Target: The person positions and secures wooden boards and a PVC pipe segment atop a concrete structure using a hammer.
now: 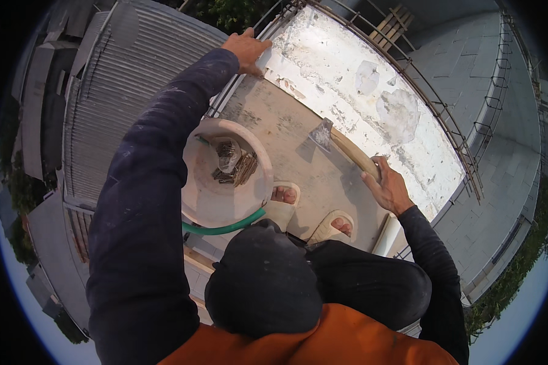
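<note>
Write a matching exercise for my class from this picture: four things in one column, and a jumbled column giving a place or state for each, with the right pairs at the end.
Things
1. Hatchet
2. Pale tub
3. Sandals
4. Green tube

Places and states
A. Worn on the feet
B. Curved along the tub's near side
C. Held by its wooden handle in the right grip
D. Holding a pile of thin brown pieces

Right pairs
1-C; 2-D; 3-A; 4-B

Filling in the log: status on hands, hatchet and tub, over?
Right hand gripping hatchet by wooden handle. Left hand at white panel's left end. Pale tub holding nail-like pieces, close beside left foot.
</note>
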A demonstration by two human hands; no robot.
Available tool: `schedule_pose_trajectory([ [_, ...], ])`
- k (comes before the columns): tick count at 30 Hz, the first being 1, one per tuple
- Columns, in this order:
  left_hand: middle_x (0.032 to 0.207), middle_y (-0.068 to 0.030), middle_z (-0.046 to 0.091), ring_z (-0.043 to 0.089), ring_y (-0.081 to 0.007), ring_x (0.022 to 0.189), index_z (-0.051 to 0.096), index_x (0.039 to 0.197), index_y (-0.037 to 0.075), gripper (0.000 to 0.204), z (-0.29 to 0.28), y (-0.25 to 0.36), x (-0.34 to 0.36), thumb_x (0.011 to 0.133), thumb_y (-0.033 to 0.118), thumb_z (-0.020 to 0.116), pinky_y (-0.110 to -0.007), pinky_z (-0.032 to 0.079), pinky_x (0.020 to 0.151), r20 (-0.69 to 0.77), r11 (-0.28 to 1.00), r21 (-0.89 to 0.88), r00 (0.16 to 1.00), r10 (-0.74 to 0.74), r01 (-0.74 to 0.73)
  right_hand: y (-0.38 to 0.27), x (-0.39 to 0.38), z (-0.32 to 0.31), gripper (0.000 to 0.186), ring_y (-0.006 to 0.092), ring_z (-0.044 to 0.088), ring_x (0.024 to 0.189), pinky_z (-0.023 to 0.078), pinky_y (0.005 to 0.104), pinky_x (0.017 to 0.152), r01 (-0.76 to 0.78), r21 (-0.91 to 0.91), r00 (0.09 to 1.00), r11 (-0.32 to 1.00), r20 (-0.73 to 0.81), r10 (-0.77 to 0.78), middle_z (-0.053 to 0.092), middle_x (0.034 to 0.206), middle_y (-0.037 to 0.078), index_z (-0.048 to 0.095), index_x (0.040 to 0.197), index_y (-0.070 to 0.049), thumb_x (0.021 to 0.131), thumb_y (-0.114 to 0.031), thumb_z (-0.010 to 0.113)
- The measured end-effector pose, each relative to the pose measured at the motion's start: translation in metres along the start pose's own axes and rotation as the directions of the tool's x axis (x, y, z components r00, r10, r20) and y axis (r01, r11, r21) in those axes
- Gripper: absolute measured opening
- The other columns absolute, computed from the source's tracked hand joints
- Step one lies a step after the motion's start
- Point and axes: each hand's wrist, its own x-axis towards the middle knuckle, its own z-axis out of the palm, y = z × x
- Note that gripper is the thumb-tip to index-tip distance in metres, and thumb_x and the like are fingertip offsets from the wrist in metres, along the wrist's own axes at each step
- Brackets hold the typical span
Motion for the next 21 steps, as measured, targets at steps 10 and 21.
schedule_pose_trajectory([
  [10,0.137,-0.017,0.064,0.059,-0.0444,0.131,0.054,0.137,0.011,0.071,-0.02,0.04,0.024,0.077,0.027,0.089,-0.056,0.053,0.101,-0.029,0.992,0.125,0.999,0.034,-0.03,0.056,-0.02,0.029,0.088,0.0479,0.07,0.106,0.053,0.0498,0.095,-0.186,0.387,0.981,0.903,0.025,0.191,0.071,0.109,0.036,0.049,0.144,0.01,0.104,-0.068,0.05],
  [21,0.18,-0.0068,0.012,0.012,-0.0354,0.165,0.025,0.171,0.029,0.105,-0.022,0.305,0.07,0.086,0.051,0.083,-0.063,0.023,0.129,0.052,0.687,0.351,0.746,0.664,-0.637,0.108,-0.152,0.034,0.076,0.0134,0.058,0.056,0.052,0.031,0.047,0.008,0.978,0.727,0.208,-0.149,0.67,0.056,0.08,0.007,0.053,0.133,0.004,0.106,-0.067,0.046],
])
